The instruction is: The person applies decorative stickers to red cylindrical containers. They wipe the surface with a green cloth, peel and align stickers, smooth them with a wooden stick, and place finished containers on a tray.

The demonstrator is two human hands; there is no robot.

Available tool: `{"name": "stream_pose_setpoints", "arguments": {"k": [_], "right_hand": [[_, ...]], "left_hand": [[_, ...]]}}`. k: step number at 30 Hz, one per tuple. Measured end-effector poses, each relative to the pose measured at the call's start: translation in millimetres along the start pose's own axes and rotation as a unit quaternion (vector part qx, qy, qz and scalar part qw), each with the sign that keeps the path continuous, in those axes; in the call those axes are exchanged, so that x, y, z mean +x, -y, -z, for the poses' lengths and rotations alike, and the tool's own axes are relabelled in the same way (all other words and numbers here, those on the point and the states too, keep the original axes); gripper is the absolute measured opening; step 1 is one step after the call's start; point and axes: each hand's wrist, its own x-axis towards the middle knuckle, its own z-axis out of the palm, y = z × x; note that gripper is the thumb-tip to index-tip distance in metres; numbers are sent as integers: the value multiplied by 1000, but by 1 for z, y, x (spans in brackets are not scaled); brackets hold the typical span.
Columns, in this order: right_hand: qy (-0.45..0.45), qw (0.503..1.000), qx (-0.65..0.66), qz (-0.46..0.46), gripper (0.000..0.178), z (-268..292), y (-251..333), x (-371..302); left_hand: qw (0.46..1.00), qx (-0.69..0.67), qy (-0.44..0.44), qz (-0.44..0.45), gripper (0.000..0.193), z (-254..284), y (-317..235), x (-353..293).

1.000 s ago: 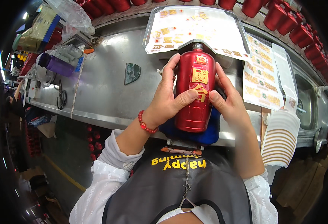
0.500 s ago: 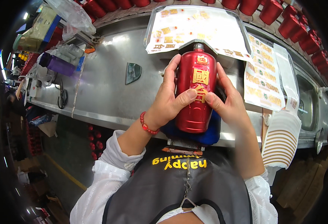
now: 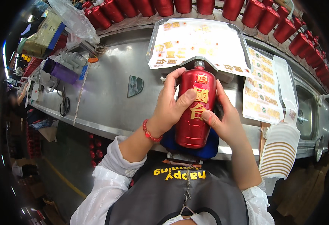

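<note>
A glossy red bottle [image 3: 191, 129] lies on its back before me with its neck pointing away. Gold raised characters and a small gold emblem run down its front. My left hand [image 3: 170, 99] wraps its left side, the thumb pressed on the upper gold character. On the other side my right hand [image 3: 226, 118] grips the bottle, its thumb at the edge of the lower character. Beneath the bottle is a blue cloth pad [image 3: 210, 144], and a dark angled rest [image 3: 205, 60] stands around the neck.
A tray [image 3: 149, 52] with sheets of gold decals stands behind the bottle. More decal sheets [image 3: 261, 88] lie to the right, near a sink [image 3: 306, 101]. On the steel bench [image 3: 104, 82] are a dark flat scraper-like piece [image 3: 135, 86], scissors [image 3: 64, 103] and a purple bottle [image 3: 61, 71]. Red bottles [image 3: 164, 6] line the back.
My left thumb has moved up from the lower character to the upper one. The right thumb stays by the lower character. The whole view has shifted, so everything sits lower.
</note>
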Motion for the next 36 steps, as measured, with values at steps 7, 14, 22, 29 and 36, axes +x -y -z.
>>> {"name": "stream_pose_setpoints", "arguments": {"k": [7, 14, 22, 29, 36], "right_hand": [[-3, 1000, 7, -5, 102, -1, 3, 0], [-1, 1000, 0, -5, 101, 0, 2, -1], [2, 1000, 2, -3, 100, 0, 3, -1], [4, 1000, 5, -9, 101, 0, 4, 0], [4, 1000, 11, 13, 99, 0, 1, 0]], "left_hand": [[1000, 23, -15, -10, 68, -1, 4, 13], [999, 35, 16, 7, 60, 1, 0, 14], [997, 46, 15, 52, 39, 3, -14, 35], [994, 80, -42, -65, 36, 3, -4, 32], [865, 333, 91, -365, 37, 18, -30, 24]]}}
